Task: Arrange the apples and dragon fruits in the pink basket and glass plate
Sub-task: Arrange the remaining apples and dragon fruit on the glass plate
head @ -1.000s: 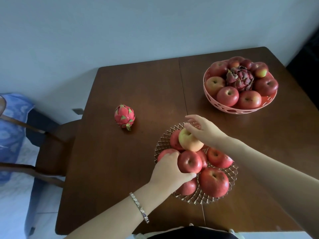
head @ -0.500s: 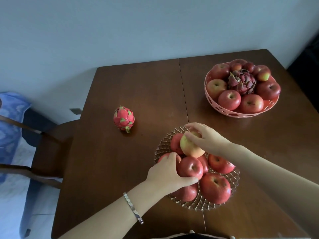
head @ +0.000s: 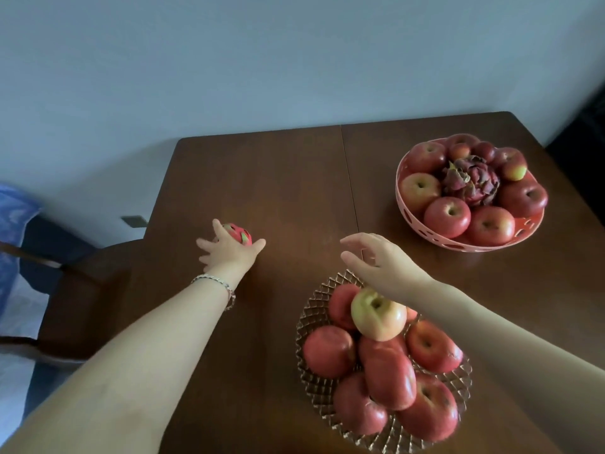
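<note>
A glass plate (head: 466,383) at the near middle holds several red apples, with a yellow-green apple (head: 378,317) on top of the pile. My right hand (head: 379,263) hovers just beyond that apple, fingers loosely curved and holding nothing. A small pink dragon fruit (head: 241,233) lies on the table to the left. My left hand (head: 229,252) is stretched out over it with fingers spread around it, partly covering it. The pink basket (head: 403,204) at the far right holds several apples around a dark dragon fruit (head: 471,183).
The brown wooden table (head: 278,178) has a seam down its middle. A dark wooden chair (head: 82,290) stands at the table's left edge, with a blue cloth (head: 13,231) beyond it. A pale wall runs behind the table.
My left hand left the red apple on the plate and reached left onto the small dragon fruit. My right hand let go of the yellow-green apple and lifted away.
</note>
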Demonstrator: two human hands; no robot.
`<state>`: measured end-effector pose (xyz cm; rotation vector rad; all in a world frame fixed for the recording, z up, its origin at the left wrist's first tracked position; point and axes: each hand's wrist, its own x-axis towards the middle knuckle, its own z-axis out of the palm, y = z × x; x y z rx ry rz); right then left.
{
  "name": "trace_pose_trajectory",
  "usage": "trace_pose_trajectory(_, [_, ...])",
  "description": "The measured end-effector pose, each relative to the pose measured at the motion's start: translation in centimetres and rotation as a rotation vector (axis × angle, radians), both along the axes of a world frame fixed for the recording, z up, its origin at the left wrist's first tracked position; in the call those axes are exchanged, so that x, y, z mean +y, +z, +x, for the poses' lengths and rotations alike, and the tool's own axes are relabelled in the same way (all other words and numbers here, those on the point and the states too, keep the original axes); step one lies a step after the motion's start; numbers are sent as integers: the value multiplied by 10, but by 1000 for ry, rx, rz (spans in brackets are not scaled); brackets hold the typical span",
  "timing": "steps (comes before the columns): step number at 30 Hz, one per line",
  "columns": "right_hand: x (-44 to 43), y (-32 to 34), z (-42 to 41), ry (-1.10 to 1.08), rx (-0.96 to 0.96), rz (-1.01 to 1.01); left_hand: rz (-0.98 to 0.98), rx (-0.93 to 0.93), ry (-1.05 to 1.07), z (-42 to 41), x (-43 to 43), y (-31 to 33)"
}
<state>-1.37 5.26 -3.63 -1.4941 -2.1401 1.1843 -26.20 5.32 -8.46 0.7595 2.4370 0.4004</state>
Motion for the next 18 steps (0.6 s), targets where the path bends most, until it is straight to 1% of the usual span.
trace_pose_trajectory(2, [1, 0, -3, -36, 25, -5, 31, -109, 72, -9, -1, -11])
trace_pose_trajectory(6, [1, 5, -4, -91, 53, -6, 182, -192, 145, -9, -8, -15])
trace_pose_trajectory(8, [-3, 9, -3, -123, 84, 1, 271, -237, 124, 4, -16, -4])
trace_pose_trajectory(11, [-7, 16, -3, -209, 211, -39, 493, -296, -74, 40, -31, 37])
trace_pose_trajectory(12, [-10, 20, -3, -230, 266, -98, 561, -332, -159, 55, -39, 53])
trace_pose_trajectory(14, [-16, 28, -1, -246, 404, -289, 650, -405, -315, 87, -54, 83])
trace_pose_trajectory(16, [-27, 34, 10, -274, 609, -422, 665, -461, -469, 119, -71, 103])
trace_pose_trajectory(17, [-31, 34, 17, -301, 700, -440, 643, -472, -535, 131, -77, 107])
trace_pose_trajectory(18, [-35, 36, 25, -334, 745, -425, 607, -465, -597, 141, -82, 108])
